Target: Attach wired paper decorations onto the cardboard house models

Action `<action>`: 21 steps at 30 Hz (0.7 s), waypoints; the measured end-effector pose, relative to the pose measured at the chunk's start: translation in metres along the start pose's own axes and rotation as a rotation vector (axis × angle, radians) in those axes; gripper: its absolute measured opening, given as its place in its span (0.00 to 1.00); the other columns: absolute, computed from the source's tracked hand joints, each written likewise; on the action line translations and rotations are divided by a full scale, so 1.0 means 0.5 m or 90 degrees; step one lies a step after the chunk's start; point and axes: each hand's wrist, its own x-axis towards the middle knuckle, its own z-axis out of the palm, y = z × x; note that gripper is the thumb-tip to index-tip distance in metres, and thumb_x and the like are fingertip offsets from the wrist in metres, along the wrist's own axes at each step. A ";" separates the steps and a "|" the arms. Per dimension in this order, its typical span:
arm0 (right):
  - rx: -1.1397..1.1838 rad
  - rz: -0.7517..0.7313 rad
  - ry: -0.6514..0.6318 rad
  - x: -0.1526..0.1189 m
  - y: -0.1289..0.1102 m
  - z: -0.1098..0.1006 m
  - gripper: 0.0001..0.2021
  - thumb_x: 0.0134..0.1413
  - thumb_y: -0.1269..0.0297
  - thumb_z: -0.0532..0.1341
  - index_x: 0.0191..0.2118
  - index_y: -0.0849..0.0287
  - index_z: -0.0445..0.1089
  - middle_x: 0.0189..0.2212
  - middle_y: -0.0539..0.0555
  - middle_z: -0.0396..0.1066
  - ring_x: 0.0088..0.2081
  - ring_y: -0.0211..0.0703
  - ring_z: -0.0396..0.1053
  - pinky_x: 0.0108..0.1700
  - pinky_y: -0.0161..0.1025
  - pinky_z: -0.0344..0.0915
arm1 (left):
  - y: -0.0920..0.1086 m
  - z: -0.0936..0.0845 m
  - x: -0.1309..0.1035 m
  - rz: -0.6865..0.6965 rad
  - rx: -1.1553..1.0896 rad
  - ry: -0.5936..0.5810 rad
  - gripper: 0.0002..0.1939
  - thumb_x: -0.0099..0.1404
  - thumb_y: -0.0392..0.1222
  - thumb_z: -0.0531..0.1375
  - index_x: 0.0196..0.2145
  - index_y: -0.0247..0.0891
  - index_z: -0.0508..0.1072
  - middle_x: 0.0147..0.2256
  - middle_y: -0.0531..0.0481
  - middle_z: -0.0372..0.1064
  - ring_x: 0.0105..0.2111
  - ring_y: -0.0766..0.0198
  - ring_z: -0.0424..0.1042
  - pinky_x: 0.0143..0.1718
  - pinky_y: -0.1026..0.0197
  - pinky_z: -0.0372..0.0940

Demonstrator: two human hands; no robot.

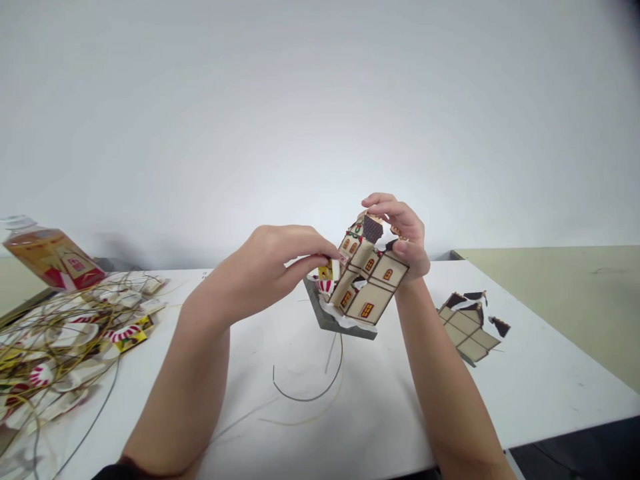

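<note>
So the right hand was clamped round the tilted miniature house up top — left hand had a peppermint ornament pinched at its front.

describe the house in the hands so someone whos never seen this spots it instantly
Start at the white table; above its middle, between the left hand and right hand, is a small model house. It tilts, with cream walls and a grey base. Unlike the other house, on the table at right, it is held up and shows orange windows.
</note>
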 end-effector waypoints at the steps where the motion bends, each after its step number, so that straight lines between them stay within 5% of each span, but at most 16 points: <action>1: -0.005 -0.002 0.002 0.000 0.000 0.000 0.23 0.37 0.42 0.62 0.36 0.52 0.75 0.42 0.55 0.66 0.38 0.49 0.67 0.41 0.51 0.67 | 0.000 0.001 0.000 -0.002 0.005 0.017 0.12 0.68 0.36 0.53 0.41 0.44 0.74 0.38 0.56 0.75 0.37 0.69 0.72 0.39 0.68 0.63; 12: -0.100 -0.143 0.072 -0.001 0.005 -0.004 0.21 0.40 0.42 0.61 0.38 0.49 0.74 0.40 0.55 0.66 0.48 0.55 0.64 0.47 0.53 0.65 | -0.012 0.012 -0.009 -0.118 -0.135 0.086 0.11 0.63 0.38 0.56 0.42 0.40 0.74 0.43 0.50 0.73 0.33 0.68 0.72 0.37 0.65 0.69; 21: -0.178 -0.162 0.119 -0.005 -0.025 -0.001 0.23 0.39 0.38 0.59 0.37 0.48 0.70 0.40 0.55 0.63 0.50 0.57 0.63 0.46 0.55 0.66 | -0.005 0.007 -0.009 -0.204 -0.243 0.044 0.08 0.65 0.40 0.55 0.40 0.41 0.73 0.32 0.51 0.73 0.23 0.72 0.66 0.18 0.70 0.56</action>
